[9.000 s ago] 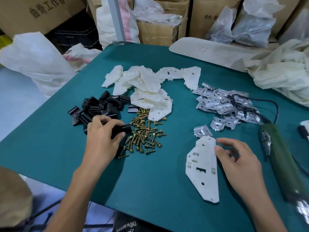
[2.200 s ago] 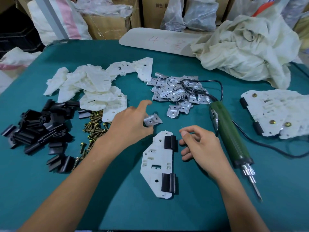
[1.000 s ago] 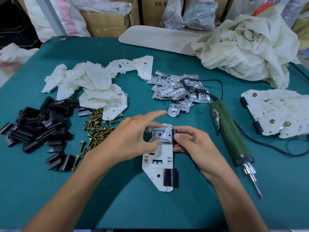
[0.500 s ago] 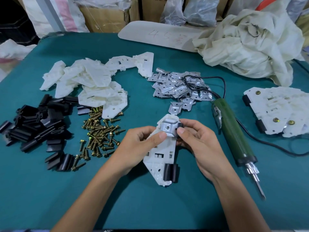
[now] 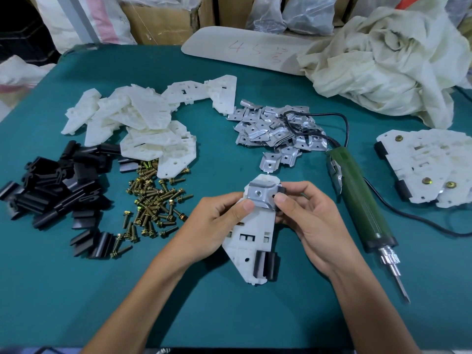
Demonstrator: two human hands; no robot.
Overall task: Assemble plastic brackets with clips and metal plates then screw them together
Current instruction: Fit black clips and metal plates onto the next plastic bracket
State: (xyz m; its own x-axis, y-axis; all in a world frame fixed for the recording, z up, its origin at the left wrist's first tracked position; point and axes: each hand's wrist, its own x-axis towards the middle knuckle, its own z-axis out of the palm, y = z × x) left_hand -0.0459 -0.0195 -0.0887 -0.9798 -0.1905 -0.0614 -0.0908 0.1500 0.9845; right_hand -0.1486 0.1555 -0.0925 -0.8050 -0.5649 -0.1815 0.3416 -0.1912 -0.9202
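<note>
Thumbs of the left hand (image 5: 214,226) and the right hand (image 5: 306,218) pinch a metal plate (image 5: 260,196) onto the far end of a white bracket (image 5: 255,233), held between them over the green table (image 5: 229,315) (the remaining fingers curl behind it, mostly out of sight). One black clip (image 5: 265,264) shows plainly on the bracket's near right edge. A second clip (image 5: 281,190) peeks out beside the plate, largely covered by the right thumb, and whether the plate is fully seated cannot be told.
</note>
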